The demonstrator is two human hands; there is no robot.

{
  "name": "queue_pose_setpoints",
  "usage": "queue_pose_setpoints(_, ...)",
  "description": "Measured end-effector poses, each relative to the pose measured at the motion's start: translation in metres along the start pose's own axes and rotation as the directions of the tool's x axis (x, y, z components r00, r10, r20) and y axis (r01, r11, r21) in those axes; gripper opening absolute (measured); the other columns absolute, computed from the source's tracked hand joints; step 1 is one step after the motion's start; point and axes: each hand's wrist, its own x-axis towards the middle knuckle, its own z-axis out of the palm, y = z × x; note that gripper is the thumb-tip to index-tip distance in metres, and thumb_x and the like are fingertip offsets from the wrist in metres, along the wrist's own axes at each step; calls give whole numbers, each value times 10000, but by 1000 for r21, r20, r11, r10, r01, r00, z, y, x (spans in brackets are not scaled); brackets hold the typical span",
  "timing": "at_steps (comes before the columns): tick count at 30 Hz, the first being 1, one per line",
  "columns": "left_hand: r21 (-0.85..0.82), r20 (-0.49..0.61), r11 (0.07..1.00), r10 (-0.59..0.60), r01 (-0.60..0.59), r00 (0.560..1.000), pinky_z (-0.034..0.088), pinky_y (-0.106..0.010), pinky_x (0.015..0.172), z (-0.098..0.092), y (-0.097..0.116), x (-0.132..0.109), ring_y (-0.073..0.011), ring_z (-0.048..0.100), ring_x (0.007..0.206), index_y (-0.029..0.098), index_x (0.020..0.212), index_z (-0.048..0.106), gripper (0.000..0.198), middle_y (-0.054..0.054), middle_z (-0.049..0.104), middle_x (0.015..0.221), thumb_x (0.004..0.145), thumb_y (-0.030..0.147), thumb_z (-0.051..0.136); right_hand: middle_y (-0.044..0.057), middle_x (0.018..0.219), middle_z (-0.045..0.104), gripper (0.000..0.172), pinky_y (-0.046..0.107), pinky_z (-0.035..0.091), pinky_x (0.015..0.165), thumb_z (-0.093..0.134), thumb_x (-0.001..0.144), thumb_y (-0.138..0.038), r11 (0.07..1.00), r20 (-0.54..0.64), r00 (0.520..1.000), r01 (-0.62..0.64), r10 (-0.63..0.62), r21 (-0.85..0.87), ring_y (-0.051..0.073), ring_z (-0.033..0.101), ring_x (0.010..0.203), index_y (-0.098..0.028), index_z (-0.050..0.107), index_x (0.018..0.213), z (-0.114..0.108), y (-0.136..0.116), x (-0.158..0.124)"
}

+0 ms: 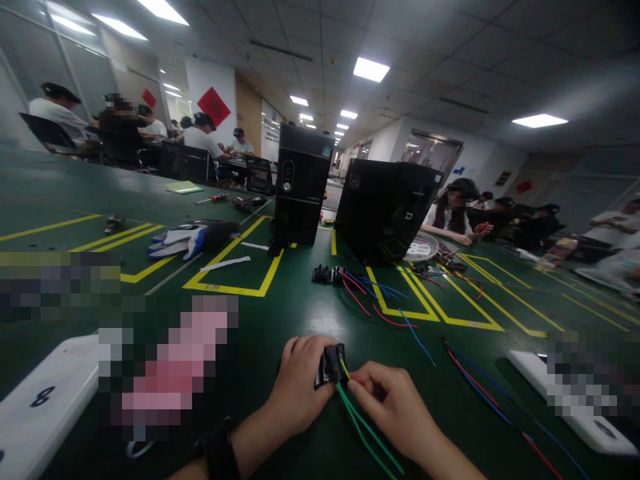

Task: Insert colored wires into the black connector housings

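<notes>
My left hand [305, 373] is closed around a small black electrical block [334, 363], which sits just above the green table. Green wires [364, 433] run from the block's near side down toward the bottom edge of the view. Between thumb and forefinger of my right hand [393, 397] is a yellow-green wire [345, 368]. Its far end meets the face of the block; whether it is seated inside I cannot tell. Farther up the table lies a similar black block [327, 274] with red and blue wires [367, 283] coming out of it.
Two black computer cases [303, 187] stand at the back. Loose red and blue wires [493, 400] lie at right, near a white device [570, 403]. Left are a white case [45, 393], a blurred pink object [175, 373] and gloves [187, 240]. People sit at farther tables.
</notes>
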Motion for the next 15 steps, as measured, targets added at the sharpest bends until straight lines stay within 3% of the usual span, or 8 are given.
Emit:
queue_pose_setpoints(5, 6, -5, 1000, -6, 6, 1000, 293, -415, 951, 0, 0, -2, -246, 494, 1021, 258, 1046, 520, 407, -18, 592, 1049, 676, 120, 620, -43, 555, 468, 211, 211, 303, 506, 523, 844, -279, 998, -53, 999, -10, 7, -64, 103, 444, 522, -167, 623, 695, -10, -2, 1)
queue_pose_setpoints(10, 16, -1, 1000, -3, 3, 1000, 297, -417, 949, 1, 0, -2, -250, 488, 1021, 252, 1049, 520, 412, -22, 588, 1053, 672, 117, 616, -45, 521, 442, 252, 204, 311, 480, 539, 831, -335, 996, -124, 990, -66, 72, 54, 100, 416, 493, -152, 652, 700, -5, -6, 1)
queue_pose_setpoints(15, 10, -11, 1000, 9, -9, 1000, 298, -429, 952, 1, -2, -2, -253, 484, 1024, 250, 1059, 512, 417, -26, 583, 1063, 676, 111, 603, -48, 509, 444, 250, 200, 290, 457, 549, 831, -337, 995, -89, 995, -27, 36, 97, 89, 389, 470, -144, 658, 714, 3, -7, -2)
